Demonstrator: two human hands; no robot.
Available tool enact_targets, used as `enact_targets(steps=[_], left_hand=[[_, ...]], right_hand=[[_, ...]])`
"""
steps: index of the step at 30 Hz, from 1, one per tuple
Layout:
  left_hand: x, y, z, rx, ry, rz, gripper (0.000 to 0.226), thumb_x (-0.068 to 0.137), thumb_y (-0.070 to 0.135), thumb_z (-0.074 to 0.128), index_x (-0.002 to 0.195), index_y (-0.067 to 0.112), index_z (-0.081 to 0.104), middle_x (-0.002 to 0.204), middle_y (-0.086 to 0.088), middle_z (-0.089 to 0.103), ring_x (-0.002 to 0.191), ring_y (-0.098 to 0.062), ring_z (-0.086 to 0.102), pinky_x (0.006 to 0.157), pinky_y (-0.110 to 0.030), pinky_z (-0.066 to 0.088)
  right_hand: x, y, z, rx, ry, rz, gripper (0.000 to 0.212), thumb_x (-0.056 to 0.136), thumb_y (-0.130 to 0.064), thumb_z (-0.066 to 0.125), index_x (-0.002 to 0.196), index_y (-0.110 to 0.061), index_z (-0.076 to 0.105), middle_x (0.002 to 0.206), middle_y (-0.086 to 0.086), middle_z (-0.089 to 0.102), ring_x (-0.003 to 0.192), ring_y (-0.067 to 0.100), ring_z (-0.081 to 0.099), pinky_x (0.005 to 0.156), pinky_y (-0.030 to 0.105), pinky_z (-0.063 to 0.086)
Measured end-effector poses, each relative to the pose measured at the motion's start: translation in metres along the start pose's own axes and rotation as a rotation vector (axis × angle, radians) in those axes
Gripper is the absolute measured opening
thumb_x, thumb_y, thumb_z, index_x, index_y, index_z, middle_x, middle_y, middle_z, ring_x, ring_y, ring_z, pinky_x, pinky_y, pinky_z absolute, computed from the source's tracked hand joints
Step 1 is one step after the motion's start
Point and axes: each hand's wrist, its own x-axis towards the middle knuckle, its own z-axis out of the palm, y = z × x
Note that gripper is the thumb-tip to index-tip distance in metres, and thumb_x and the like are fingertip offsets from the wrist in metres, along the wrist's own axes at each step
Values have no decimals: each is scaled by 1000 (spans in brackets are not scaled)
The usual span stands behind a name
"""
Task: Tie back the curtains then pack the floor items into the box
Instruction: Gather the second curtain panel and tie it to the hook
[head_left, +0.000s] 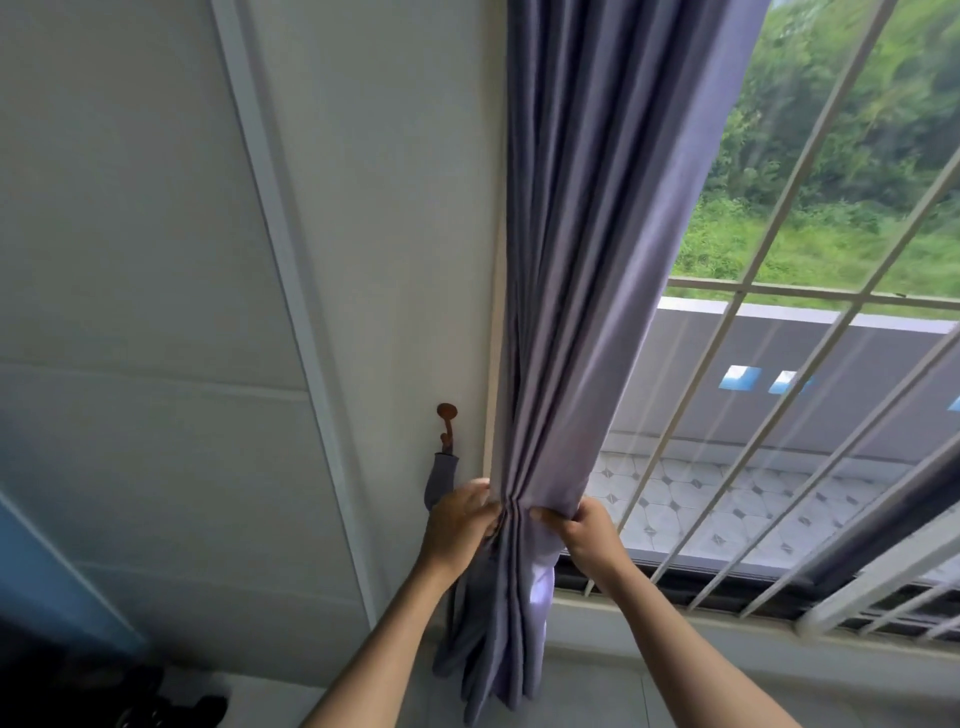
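Curtain (566, 312): at six o'clock, bunched between my left hand (457, 525) and right hand (587, 530), both pinching the folds, to gather them for the tie-back (440, 480) hanging on the hook (447, 423) at nine o'clock.

one grey-purple curtain (566, 312), gathered. one rusty wall hook (447, 423) left of it, one fabric tieback (440, 478) hanging below. two hands: left hand (460, 525), right hand (589, 530). one barred window (779, 364), right. dark items near left, uncountable.

Bright daylight from the window (810, 322), soft motion blur, perhaps wide-angle bending at edges
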Motion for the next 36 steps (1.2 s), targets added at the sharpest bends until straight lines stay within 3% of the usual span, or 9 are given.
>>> enact_targets(steps=[4,8,10,13,16,24,27,31,36], left_hand=[[9,-17,-14,-118,3,-113,30,90,7,48,111,20,65,90,-1,66,72,-14,62,72,-29,52],[13,-15,-12,10,-18,-3,20,96,25,51,108,21,67,88,6,68,77,-7,64,73,-21,51],[21,-20,-12,50,132,10,30,91,28,48,111,18,68,99,8,69,90,-7,64,77,-16,46],[41,-36,-24,110,405,-38,30,91,3,49,115,8,65,113,-6,67,104,-20,62,86,-21,45],[66,-57,-35,163,356,-167,34,90,7,60,123,5,57,120,-10,61,104,-28,62,86,-29,48],[87,-94,-23,292,167,-186,25,84,21,71,99,1,68,91,-9,69,84,-25,65,68,-25,44],[77,-106,-24,125,123,-290,22,88,27,65,94,6,68,89,-7,70,86,-25,66,72,-28,47],[43,-107,-27,-88,128,-294,24,89,23,63,85,0,66,72,-4,69,74,-22,64,67,-30,47],[-2,-91,-27,-137,110,-279,51,79,51,61,82,0,62,71,-10,62,67,-17,55,64,-30,39]], right_hand=[[1,0,-6,-15,-36,-7,14,85,-20,71,82,-7,71,79,5,74,79,22,68,72,41,54],[1,1,-3,-11,-42,-1,12,86,-20,70,84,-8,71,82,4,75,84,25,69,73,39,55],[1,3,-1,8,-41,6,13,86,-21,70,86,-9,71,85,4,75,88,27,69,77,42,56],[-1,4,-2,8,-41,22,16,86,-22,70,88,-6,71,87,9,74,87,25,69,78,42,54],[-1,7,-4,-2,-32,17,24,85,-26,70,86,-2,69,87,16,72,79,20,66,75,46,54],[4,9,-2,-13,-12,17,26,83,-30,69,85,-4,68,86,14,72,78,18,65,73,47,54],[7,10,-1,-15,19,27,46,74,-45,68,84,-1,63,87,20,69,73,14,59,67,47,52],[10,8,1,-44,32,23,41,77,-41,67,81,0,63,75,14,68,69,12,55,63,40,49],[10,-3,5,-163,76,-7,45,84,-34,67,76,8,55,64,19,56,59,15,42,54,30,37]])
